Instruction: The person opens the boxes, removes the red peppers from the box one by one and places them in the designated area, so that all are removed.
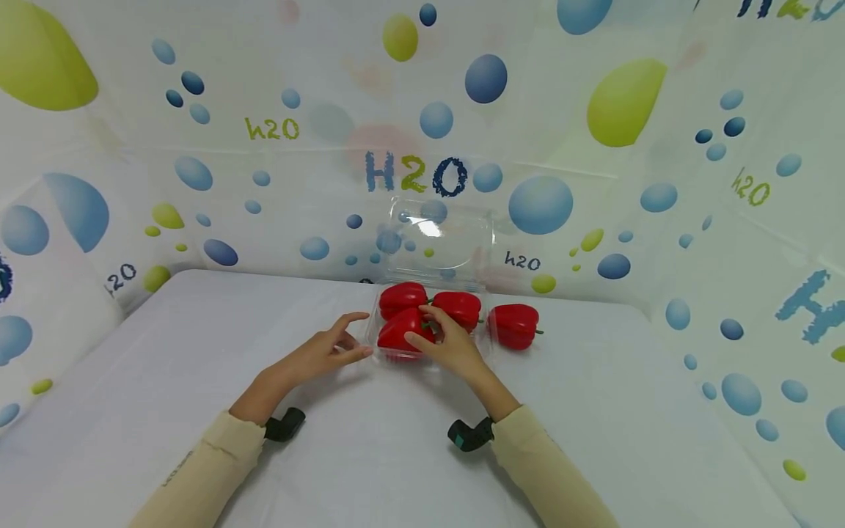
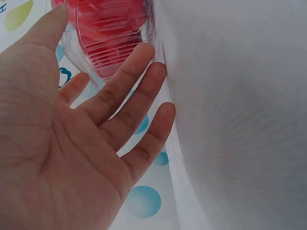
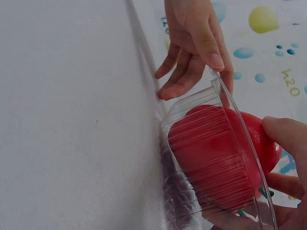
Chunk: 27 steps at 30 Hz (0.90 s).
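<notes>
A clear plastic clamshell box [image 1: 432,358] stands on the white table with its lid [image 1: 455,235] raised at the back. Inside are three red bell peppers: one at back left [image 1: 401,298], one at back right [image 1: 461,304] and one at front left [image 1: 394,336]. My right hand [image 1: 458,350] reaches in over the front wall and holds the front-left pepper between thumb and fingers. In the right wrist view, that pepper [image 3: 206,139] shows through the ribbed wall. My left hand [image 1: 317,357], fingers spread and nothing in them, is beside the box's left side, thumb close to its front corner.
Another red bell pepper [image 1: 515,326] lies on the table just right of the box, stem to the right. Behind the table [image 1: 370,455] hangs a patterned curtain [image 1: 317,198] with blue and green dots. Dark wrist cameras [image 1: 287,424] sit under both forearms.
</notes>
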Each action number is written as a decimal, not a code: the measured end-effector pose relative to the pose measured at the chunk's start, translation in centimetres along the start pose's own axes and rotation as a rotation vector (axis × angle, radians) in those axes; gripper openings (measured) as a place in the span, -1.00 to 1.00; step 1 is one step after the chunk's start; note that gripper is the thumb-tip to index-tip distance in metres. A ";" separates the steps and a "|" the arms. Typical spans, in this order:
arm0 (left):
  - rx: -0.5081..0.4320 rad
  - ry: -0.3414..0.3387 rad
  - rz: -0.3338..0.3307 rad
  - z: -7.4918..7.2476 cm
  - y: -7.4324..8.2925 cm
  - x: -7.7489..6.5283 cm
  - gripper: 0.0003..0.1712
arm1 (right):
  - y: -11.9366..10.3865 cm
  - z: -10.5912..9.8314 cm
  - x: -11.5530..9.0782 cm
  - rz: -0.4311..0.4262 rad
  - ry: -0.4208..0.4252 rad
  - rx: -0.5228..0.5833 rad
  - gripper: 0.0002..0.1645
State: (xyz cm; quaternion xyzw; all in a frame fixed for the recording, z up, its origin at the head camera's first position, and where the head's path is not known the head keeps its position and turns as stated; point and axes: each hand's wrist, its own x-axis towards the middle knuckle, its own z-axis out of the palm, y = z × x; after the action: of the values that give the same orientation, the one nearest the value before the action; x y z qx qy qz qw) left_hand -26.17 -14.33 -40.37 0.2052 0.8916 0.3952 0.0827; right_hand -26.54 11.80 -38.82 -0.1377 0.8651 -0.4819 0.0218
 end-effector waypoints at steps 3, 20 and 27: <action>-0.001 0.003 -0.010 0.0 0.1 -0.1 -0.18 | 0.0 0.0 0.1 -0.005 -0.005 -0.010 -0.20; -0.006 -0.003 -0.025 0.0 -0.2 -0.1 -0.16 | -0.1 -0.5 -0.1 -0.005 0.007 0.064 -0.27; 0.000 0.001 -0.016 0.0 -0.1 -0.2 -0.16 | -0.4 -0.8 -0.2 -0.010 0.007 0.102 -0.29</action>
State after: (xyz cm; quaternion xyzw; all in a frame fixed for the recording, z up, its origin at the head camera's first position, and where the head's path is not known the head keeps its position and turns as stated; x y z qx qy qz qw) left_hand -26.04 -14.47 -40.48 0.1980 0.8932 0.3946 0.0853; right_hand -26.43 12.31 -38.13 -0.1389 0.8389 -0.5257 0.0234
